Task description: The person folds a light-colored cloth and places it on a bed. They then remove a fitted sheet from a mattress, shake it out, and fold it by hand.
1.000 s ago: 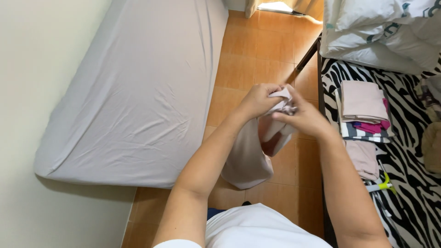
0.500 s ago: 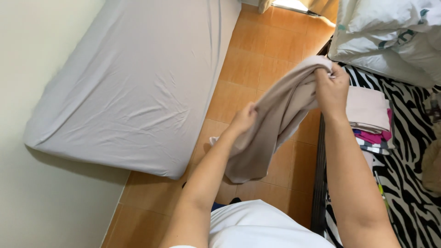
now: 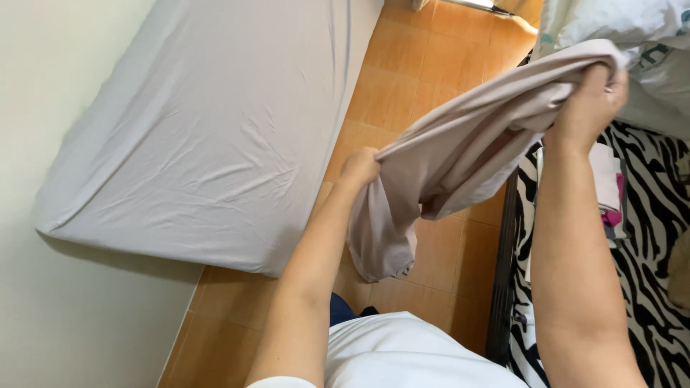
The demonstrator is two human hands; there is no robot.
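Mattress (image 3: 208, 136) runs off the top edge. Left hand (image 3: 357, 169) clenches one end of the cloth (image 3: 460, 154), fingers buried in folds. Pale beige, it stretches over the floor (image 3: 424, 57) to the right hand (image 3: 593, 93), gripping its other end; folded clothes (image 3: 609, 188) are half hidden behind.

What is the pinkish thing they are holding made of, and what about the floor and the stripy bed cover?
The pinkish garment looks like soft, thin, matte fabric: it droops and folds between the left hand and right hand. The floor looks like orange-brown tiles or wood-look squares, slightly glossy, with visible seams. The stripy cover seems to be printed cloth, black and white, lying flat.
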